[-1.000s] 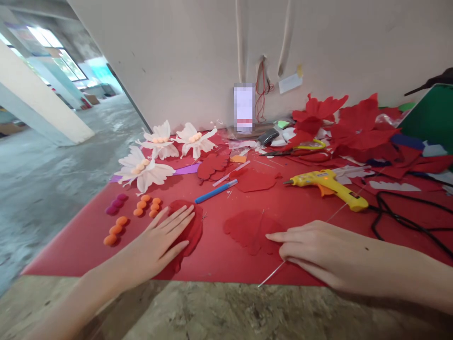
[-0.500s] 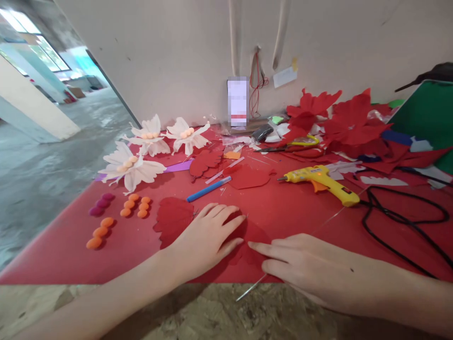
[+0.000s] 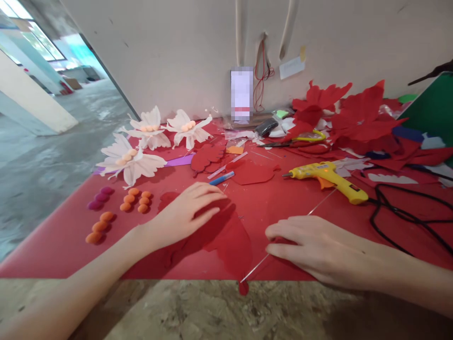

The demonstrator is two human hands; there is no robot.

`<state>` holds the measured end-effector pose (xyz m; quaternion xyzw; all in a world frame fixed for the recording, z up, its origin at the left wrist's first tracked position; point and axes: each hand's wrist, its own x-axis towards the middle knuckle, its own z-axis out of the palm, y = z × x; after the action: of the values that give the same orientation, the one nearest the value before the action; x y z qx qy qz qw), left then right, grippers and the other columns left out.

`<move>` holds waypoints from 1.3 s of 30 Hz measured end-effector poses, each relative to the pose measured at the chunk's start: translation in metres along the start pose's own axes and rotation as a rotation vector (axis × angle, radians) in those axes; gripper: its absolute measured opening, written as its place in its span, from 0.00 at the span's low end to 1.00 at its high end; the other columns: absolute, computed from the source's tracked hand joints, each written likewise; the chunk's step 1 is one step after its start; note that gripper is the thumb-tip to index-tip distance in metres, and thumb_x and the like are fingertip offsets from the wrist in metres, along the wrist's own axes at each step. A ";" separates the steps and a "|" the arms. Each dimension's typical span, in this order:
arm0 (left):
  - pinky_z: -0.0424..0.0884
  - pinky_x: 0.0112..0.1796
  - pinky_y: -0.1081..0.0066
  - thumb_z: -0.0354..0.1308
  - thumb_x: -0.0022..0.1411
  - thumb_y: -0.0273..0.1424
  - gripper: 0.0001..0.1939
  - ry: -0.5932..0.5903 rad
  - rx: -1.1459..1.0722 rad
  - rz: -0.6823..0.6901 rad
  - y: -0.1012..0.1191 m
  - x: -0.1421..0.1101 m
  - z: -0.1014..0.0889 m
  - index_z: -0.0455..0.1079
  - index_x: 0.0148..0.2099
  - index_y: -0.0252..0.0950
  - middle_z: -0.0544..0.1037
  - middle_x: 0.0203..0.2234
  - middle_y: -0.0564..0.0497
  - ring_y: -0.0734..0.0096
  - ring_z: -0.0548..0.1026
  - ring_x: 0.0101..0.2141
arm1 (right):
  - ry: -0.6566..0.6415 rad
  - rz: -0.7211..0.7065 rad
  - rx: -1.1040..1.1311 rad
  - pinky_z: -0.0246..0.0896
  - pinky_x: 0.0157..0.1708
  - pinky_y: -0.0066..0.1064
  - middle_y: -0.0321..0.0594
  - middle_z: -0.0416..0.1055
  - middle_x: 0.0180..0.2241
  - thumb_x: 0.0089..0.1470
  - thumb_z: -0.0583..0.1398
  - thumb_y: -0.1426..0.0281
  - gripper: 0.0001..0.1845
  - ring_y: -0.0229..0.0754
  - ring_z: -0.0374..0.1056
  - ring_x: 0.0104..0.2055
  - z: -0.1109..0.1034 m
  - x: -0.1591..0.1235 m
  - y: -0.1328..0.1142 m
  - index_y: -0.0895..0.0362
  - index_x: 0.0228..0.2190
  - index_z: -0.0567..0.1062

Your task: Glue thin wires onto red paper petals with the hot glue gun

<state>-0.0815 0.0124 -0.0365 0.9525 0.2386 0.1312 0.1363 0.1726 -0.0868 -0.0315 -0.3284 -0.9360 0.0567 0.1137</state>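
My left hand (image 3: 189, 212) hovers palm down with its fingers apart, over or touching red petal-shaped pieces. Beneath and right of it lies a red petal piece (image 3: 235, 241), its narrow end at the table's front edge. Another red piece (image 3: 168, 200) is mostly covered by the same hand. My right hand (image 3: 300, 241) is closed around a thin, pale rod (image 3: 255, 268), which slants from the front edge up towards the glue gun. The rod's lower tip meets the petal's narrow end. My right fingertips are partly hidden.
A yellow glue gun (image 3: 329, 177) with a black cord (image 3: 380, 217) lies to the right. White fabric flowers (image 3: 132, 160), orange pompom strips (image 3: 101, 227) and a blue pen (image 3: 222, 178) are around the left. Scissors (image 3: 304, 138), red flowers (image 3: 363, 118) and a phone (image 3: 241, 94) stand behind.
My left hand moved right onto the right-hand petal, then back left. That petal has turned and shifted towards the front edge. My right hand has drawn off it, and the rod has shifted left.
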 end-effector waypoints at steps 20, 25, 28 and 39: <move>0.48 0.58 0.58 0.44 0.66 0.28 0.15 -0.184 0.018 0.228 0.019 -0.008 0.014 0.66 0.51 0.33 0.72 0.48 0.43 0.66 0.66 0.51 | 0.212 -0.125 -0.037 0.64 0.33 0.22 0.42 0.73 0.30 0.58 0.44 0.78 0.20 0.34 0.68 0.32 0.013 0.005 0.013 0.58 0.33 0.75; 0.40 0.60 0.56 0.49 0.65 0.31 0.15 -0.234 -0.039 0.224 0.021 -0.010 0.015 0.65 0.53 0.36 0.70 0.52 0.45 0.67 0.65 0.53 | 0.219 -0.082 0.048 0.64 0.34 0.23 0.42 0.73 0.30 0.60 0.46 0.74 0.18 0.34 0.67 0.32 0.024 0.009 0.012 0.59 0.31 0.74; 0.39 0.60 0.56 0.48 0.65 0.30 0.15 -0.255 -0.059 0.224 0.020 -0.010 0.015 0.64 0.53 0.38 0.68 0.54 0.46 0.68 0.64 0.54 | 0.238 -0.065 0.085 0.63 0.34 0.24 0.42 0.72 0.31 0.60 0.46 0.74 0.17 0.34 0.67 0.33 0.031 0.011 0.011 0.59 0.32 0.74; 0.39 0.60 0.58 0.47 0.66 0.31 0.15 -0.203 -0.101 0.282 0.015 -0.012 0.019 0.63 0.54 0.35 0.69 0.53 0.44 0.69 0.64 0.55 | 0.074 0.130 0.315 0.64 0.31 0.25 0.42 0.73 0.30 0.60 0.46 0.63 0.17 0.35 0.70 0.31 0.028 0.022 0.013 0.57 0.31 0.71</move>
<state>-0.0791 -0.0098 -0.0510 0.9768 0.0810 0.0638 0.1875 0.1570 -0.0642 -0.0570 -0.3681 -0.8875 0.1980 0.1941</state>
